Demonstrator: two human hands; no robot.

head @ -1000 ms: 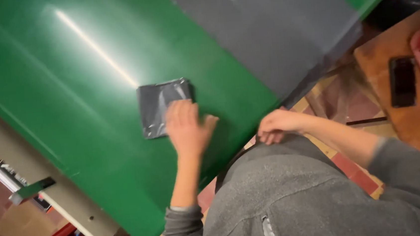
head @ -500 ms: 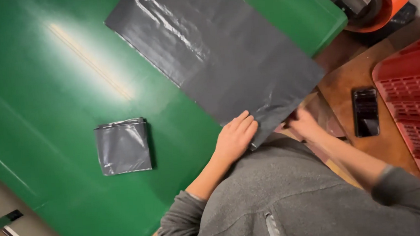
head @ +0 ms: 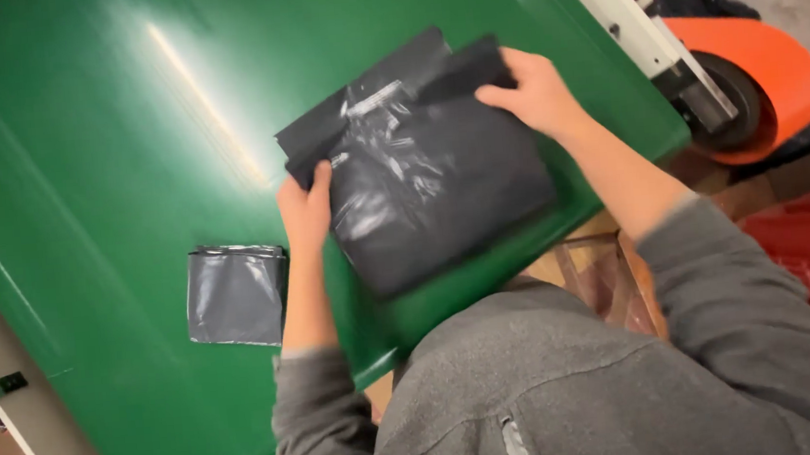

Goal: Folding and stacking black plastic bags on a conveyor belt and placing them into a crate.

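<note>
Sheet (head: pixel 431 196) now folded over (both hands) — smaller.

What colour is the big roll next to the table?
Orange: the big roll shows at the top right of the head view.

Bright overhead light here, and it streaks a long white glare line across the glossy green surface (head: pixel 80 137), fading to a soft haze around it. The dark plastic bag (head: pixel 420 178) catches sharp white glints on its wrinkles. Motion blur softens the left hand (head: pixel 305 211) and right hand (head: pixel 534 92). The grey sleeve up close reads soft. Corners fall darker, edges lean slightly.
</note>
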